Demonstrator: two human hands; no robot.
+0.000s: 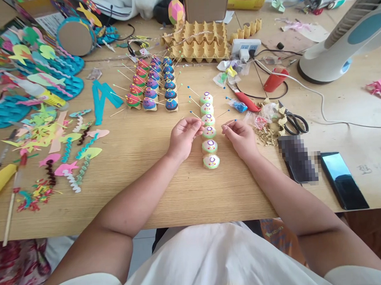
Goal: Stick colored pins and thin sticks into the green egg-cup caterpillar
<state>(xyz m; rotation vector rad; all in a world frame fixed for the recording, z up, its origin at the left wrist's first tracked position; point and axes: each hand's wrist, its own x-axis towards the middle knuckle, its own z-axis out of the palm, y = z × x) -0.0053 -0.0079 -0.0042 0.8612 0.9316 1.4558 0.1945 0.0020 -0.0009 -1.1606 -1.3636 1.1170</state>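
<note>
A strip of egg-carton cups (209, 146), painted white and green with purple rings and small dots, runs away from me on the table. Thin blue-tipped sticks (194, 91) poke out on both sides of its farther cups. On the left of the strip, my left hand (183, 136) is closed, its fingertips against the middle cups; what they pinch is hidden. To the right, my right hand (241, 136) pinches a thin stick (235, 120) with a blue tip, beside the same cups.
Three finished-looking rows of painted cups (150, 92) stand behind at left. Paper fish and coiled strips (66, 153) cover the left side. Scissors (294, 120), a red-handled tool (247, 100), phones (342, 179) and a white fan (329, 54) lie or stand on the right. Egg trays (201, 42) sit behind.
</note>
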